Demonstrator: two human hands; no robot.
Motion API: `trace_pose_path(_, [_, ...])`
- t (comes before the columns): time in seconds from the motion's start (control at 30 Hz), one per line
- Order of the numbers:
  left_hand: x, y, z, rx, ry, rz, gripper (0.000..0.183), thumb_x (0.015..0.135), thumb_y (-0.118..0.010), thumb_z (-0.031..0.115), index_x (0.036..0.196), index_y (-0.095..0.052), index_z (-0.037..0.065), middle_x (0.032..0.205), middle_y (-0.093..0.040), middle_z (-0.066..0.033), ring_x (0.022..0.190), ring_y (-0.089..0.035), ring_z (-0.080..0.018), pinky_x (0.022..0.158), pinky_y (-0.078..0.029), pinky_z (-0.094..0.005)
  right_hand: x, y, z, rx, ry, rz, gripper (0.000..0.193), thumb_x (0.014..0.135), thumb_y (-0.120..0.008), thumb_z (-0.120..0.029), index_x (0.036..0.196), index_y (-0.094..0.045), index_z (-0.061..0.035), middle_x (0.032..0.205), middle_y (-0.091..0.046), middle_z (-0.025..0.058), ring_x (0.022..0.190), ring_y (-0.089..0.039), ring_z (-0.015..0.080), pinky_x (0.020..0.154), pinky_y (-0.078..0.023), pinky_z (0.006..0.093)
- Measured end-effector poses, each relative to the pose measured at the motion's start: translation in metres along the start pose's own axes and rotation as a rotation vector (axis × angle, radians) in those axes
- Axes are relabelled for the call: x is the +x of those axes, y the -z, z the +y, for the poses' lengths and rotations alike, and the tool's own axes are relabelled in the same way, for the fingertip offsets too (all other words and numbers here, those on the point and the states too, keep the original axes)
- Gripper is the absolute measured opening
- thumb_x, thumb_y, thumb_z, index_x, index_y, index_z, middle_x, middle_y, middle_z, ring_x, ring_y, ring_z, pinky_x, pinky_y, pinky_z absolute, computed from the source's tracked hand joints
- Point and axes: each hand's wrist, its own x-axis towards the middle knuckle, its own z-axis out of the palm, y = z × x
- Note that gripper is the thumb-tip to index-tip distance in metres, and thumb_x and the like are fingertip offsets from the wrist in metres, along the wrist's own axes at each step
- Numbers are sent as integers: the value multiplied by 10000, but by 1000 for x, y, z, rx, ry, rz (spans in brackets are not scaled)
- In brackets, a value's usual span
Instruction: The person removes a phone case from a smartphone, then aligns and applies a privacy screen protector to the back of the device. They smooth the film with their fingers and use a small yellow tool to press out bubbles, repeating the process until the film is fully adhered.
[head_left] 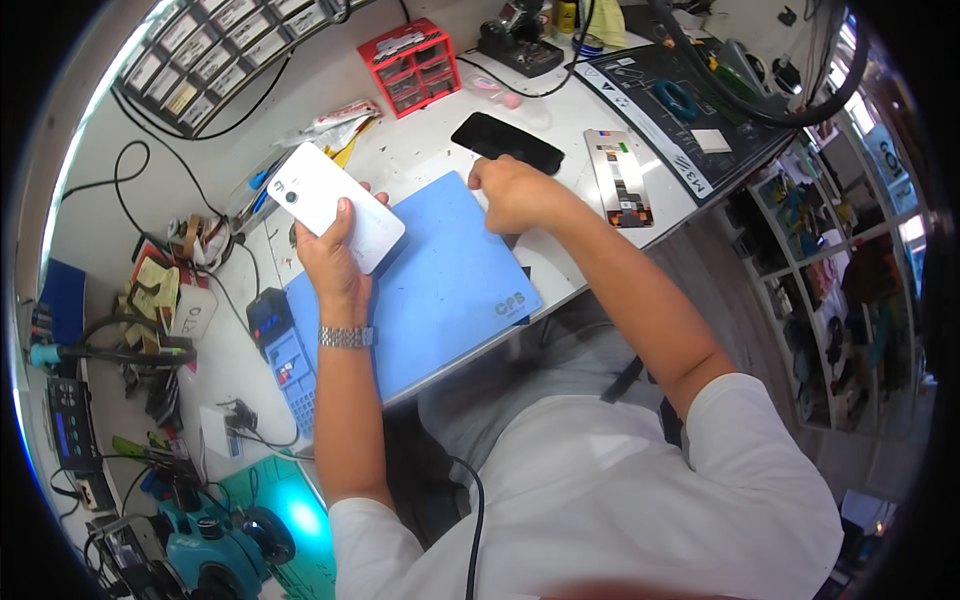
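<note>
My left hand (335, 245) grips a white smartphone (350, 215), its back and camera lenses facing up, tilted above the blue work mat (440, 300). The thumb lies across the phone's back and fingertips show at its far edge. By the mat's far right corner, my right hand (515, 195) is closed with curled fingers; whatever it may hold is hidden. Just beyond it lies a black phone or screen panel (508, 143), dark side up; I cannot tell whether the knuckles touch it. Further right rests a silver-backed display panel (618, 180) with a ribbon and exposed circuitry.
A red drawer box (410, 68) stands at the back, below a wall rack of labelled drawers (215, 50) at the left. A black work mat (685, 110) covers the right end. At the lower left are a teal microscope (215, 545), cables and a blue parts tray (290, 370).
</note>
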Motion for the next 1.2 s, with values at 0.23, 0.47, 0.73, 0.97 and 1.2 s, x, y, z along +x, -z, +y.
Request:
trace_pose_path(0.23, [-2,-9,14,-20,36,73,477,974,-622,-18,1385,-380,-19,1163,-683,-289,967,-747,-466,828,-666,-554,-4,1,-4,63,-64,-33,641,718,-763,-14,1336,-612,-86,1339,-552,215,1175,-647,394,973,-564,415])
trace_pose_path(0.47, [0,-6,12,-43,39,44,461,977,-620,-22,1386,-406,-21,1152,-692,-285,955,-753,-452,834,-668,-522,10,7,-22,-117,-70,-133,399,731,-684,1,1123,-717,64,1330,-574,320,1224,-610,437,940,-587,453])
trace_pose_path(0.73, [1,-3,14,-25,27,50,466,990,-625,6,1400,-403,-15,1166,-691,-281,966,-753,-442,829,-668,-514,1,11,-10,265,-94,24,408,741,-645,-20,1137,-682,71,962,-730,212,957,-727,344,806,-569,407])
trace_pose_path(0.97, [4,-1,15,-69,10,77,449,991,-624,0,1386,-411,-17,1170,-692,-276,961,-757,-433,800,-671,-506,5,45,21,257,-120,458,661,750,-618,-115,1380,-606,86,1222,-696,329,1164,-688,424,1046,-511,371])
trace_pose_path(1.2, [3,0,17,-157,38,33,453,973,-624,-9,1375,-417,-13,1155,-690,-268,976,-756,-426,823,-665,-505,26,62,7,1270,231,622,311,878,-645,26,1177,-655,114,1031,-746,163,925,-747,220,813,-568,276])
